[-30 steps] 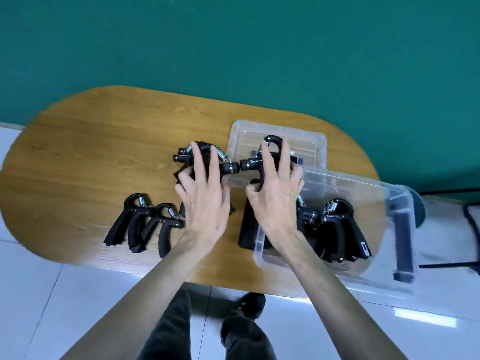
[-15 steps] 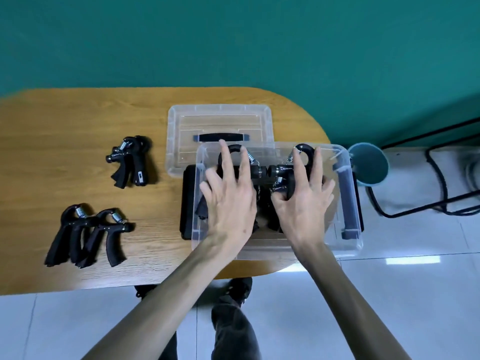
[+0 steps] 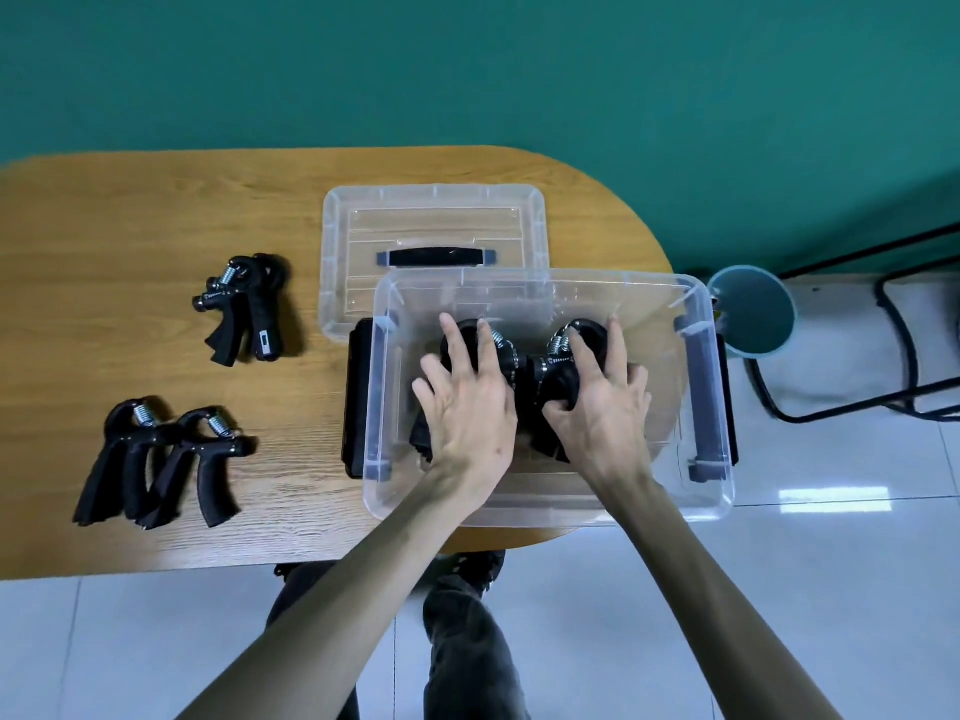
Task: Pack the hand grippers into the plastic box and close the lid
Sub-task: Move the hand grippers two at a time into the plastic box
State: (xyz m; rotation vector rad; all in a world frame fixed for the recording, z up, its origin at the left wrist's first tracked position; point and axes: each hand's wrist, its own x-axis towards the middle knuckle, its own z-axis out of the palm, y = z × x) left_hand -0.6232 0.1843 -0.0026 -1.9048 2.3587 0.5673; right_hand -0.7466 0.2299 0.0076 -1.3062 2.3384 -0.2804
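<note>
The clear plastic box [image 3: 550,504] stands at the right end of the wooden table [image 3: 130,210]. Both my hands are inside it. My left hand [image 3: 470,402] lies over black hand grippers [image 3: 511,356] with steel springs, and my right hand [image 3: 602,402] grips another black hand gripper [image 3: 558,379] beside them. The clear lid [image 3: 434,210] with a black handle lies flat behind the box. Two grippers [image 3: 156,462] lie at the front left of the table and a further pair [image 3: 247,309] sits farther back.
The box overhangs the table's right front edge. A round teal stool [image 3: 753,311] and a black metal frame [image 3: 883,350] stand on the tiled floor to the right. The teal wall runs behind the table. My legs show below the table edge.
My hands carried hand grippers from the table rightward and down into the box, and the view shifted so the box sits in the centre.
</note>
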